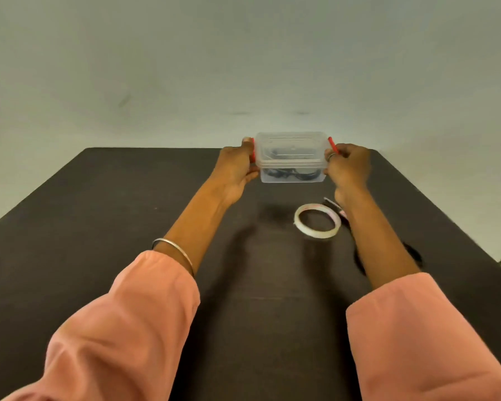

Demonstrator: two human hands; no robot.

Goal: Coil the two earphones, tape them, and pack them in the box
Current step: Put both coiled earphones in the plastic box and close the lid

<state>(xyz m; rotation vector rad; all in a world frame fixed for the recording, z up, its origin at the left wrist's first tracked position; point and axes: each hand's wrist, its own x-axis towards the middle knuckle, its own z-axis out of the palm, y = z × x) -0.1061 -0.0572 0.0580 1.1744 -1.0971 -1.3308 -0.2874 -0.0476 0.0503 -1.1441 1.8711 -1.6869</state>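
Earphones (289,174) are lying dark and coiled inside the clear box (292,157), which is sitting lidded toward the desk's (99,227) far edge, long axis running nine to three o'clock. Left hand (234,169) and right hand (348,166) are gripping its red end clips. Tape roll (317,220) is lying at five o'clock, scissors partly hidden beneath the right forearm.
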